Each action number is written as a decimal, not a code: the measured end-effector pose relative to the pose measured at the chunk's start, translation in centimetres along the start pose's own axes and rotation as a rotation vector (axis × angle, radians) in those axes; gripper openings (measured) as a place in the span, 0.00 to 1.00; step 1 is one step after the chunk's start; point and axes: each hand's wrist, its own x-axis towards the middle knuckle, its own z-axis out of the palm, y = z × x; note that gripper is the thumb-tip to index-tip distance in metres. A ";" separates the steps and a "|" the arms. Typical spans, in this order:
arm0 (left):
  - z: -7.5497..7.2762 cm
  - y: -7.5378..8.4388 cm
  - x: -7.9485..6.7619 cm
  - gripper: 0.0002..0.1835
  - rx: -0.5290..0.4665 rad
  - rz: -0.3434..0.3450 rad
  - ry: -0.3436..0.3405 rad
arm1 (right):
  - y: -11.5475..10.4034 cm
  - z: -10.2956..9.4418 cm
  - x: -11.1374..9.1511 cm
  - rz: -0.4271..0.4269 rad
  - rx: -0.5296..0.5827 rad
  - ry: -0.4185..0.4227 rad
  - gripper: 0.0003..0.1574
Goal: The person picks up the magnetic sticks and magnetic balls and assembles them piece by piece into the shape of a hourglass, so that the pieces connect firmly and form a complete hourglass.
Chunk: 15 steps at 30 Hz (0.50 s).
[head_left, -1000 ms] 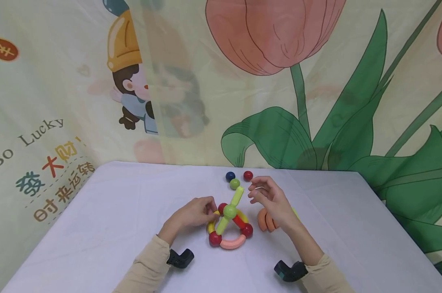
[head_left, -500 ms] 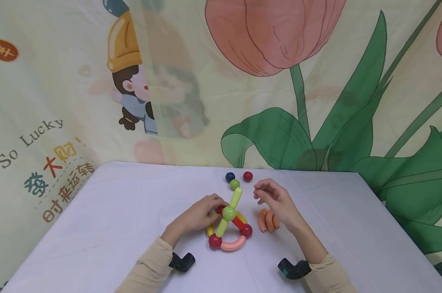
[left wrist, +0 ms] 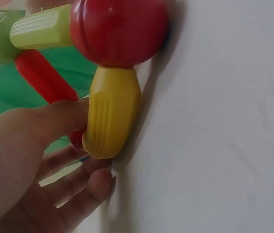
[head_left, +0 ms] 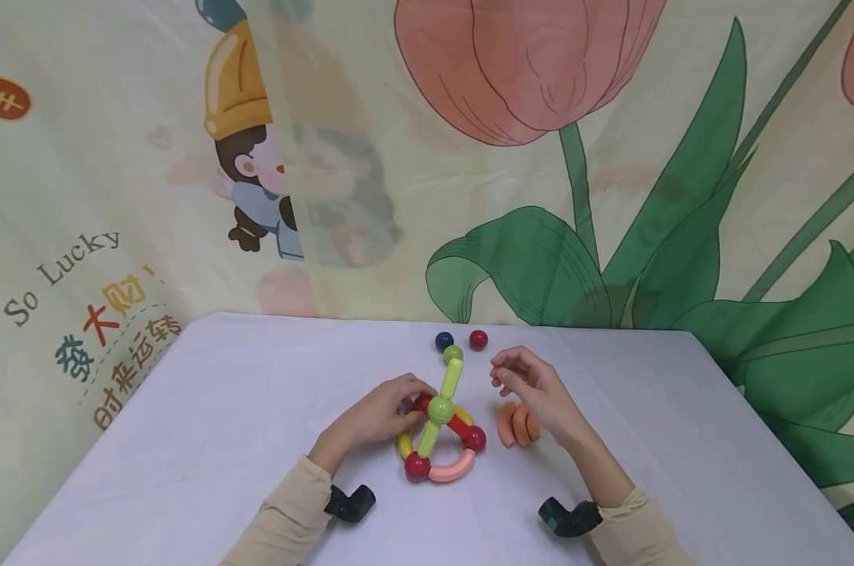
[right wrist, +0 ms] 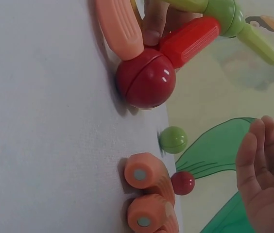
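Note:
A magnetic ball-and-stick toy frame stands on the table: red balls (head_left: pixel 417 467) joined by curved yellow (left wrist: pixel 112 114) and pink (head_left: pixel 451 469) sticks make a ring. Above it, straight sticks, one of them red (right wrist: pixel 190 42), meet a green ball (head_left: pixel 440 410); a light green stick (head_left: pixel 451 380) juts up from that ball. My left hand (head_left: pixel 384 410) grips the frame at its rear-left red ball, thumb inside the ring beside the yellow stick; the fingers partly hide that ball. Holding nothing, my right hand (head_left: pixel 535 387) hovers right of the frame with loosely bent fingers.
Several loose orange curved sticks (head_left: pixel 520 425) lie near the right hand. Behind the frame are loose balls: blue (head_left: pixel 444 340), green (head_left: pixel 453 354) and red (head_left: pixel 478 339). A white cloth (head_left: pixel 292 354) covers the table, and a printed curtain hangs behind.
My left hand has shifted from the yellow stick onto the rear red ball. The frame has turned slightly. My right hand has drawn a little to the right, away from the upright stick.

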 end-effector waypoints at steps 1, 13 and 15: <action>0.0 0.0 0.0 0.17 0.001 -0.007 0.000 | 0.0 0.0 0.0 0.003 0.000 -0.001 0.16; -0.9 -0.3 -0.1 0.13 0.000 -0.059 0.011 | 0.4 0.0 -0.1 0.052 -0.040 0.026 0.19; -1.0 -0.3 -0.1 0.13 -0.005 -0.072 0.008 | 0.4 0.0 -0.1 0.054 -0.046 0.024 0.19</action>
